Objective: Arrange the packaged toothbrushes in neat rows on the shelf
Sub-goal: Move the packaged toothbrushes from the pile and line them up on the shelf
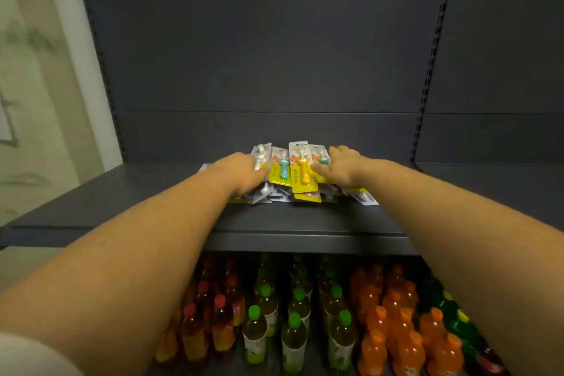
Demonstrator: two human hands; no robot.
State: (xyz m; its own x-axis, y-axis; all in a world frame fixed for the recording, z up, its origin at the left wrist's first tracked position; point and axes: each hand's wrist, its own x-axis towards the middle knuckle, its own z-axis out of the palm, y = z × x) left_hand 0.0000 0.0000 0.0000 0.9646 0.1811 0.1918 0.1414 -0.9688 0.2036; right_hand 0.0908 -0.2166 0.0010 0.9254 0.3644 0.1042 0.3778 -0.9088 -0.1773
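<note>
A loose pile of packaged toothbrushes lies in the middle of the dark grey shelf, yellow cards with teal and yellow brushes on top, clear-backed packs underneath. My left hand lies over the pile's left side, fingers curved down over the packs. My right hand lies over the right side, its thumb against the yellow-brush pack. Both hands cover part of the pile, and their fingertips are hidden.
The shelf runs wide to both sides of the pile, with a dark back panel behind. Below the shelf's front edge stand rows of drink bottles: red-capped, green-capped, orange and dark green.
</note>
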